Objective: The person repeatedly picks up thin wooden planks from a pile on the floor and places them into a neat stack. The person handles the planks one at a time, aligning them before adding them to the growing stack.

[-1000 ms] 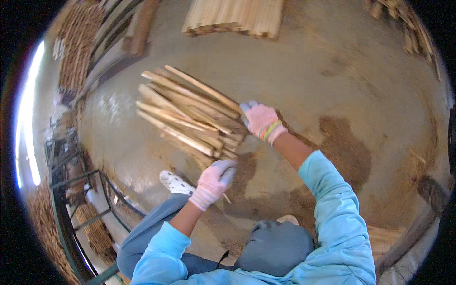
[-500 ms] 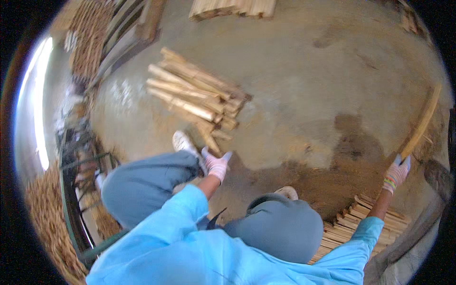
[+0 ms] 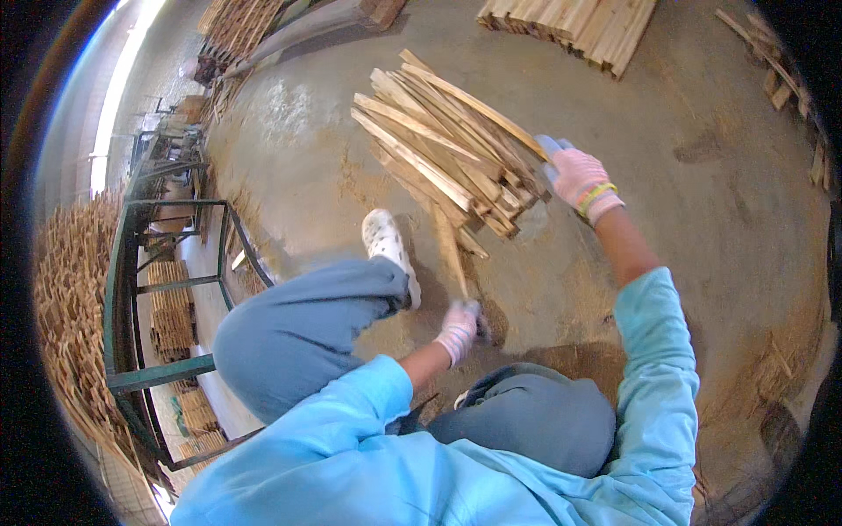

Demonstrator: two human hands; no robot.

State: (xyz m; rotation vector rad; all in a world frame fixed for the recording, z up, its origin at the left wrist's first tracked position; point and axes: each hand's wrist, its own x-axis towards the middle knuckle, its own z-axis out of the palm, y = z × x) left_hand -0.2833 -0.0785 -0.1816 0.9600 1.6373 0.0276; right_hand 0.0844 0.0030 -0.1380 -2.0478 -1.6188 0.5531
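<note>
My right hand [image 3: 577,175], in a striped glove with grey fingertips, grips the near end of a long wooden slat [image 3: 481,107]. That slat lies along the right side of a loose pile of wooden slats [image 3: 430,149] on the floor. My left hand [image 3: 460,331], gloved too and slightly blurred, is closed low in front of my knees. Just beyond it is the end of a single slat [image 3: 451,250] that sticks out from the pile toward me. Whether the left fingers hold anything is hidden.
A green metal frame [image 3: 162,375] stands close by my left knee. Stacked slats [image 3: 574,26] lie at the far side, with more wood [image 3: 776,66] at the far right. A large heap of wood pieces [image 3: 74,289] fills the left edge. Sawdust [image 3: 772,377] covers floor patches.
My right hand has swung from the far right to the pile, bringing its slat alongside the others. The left hand has gone from spread fingers to closed. The view has shifted.
</note>
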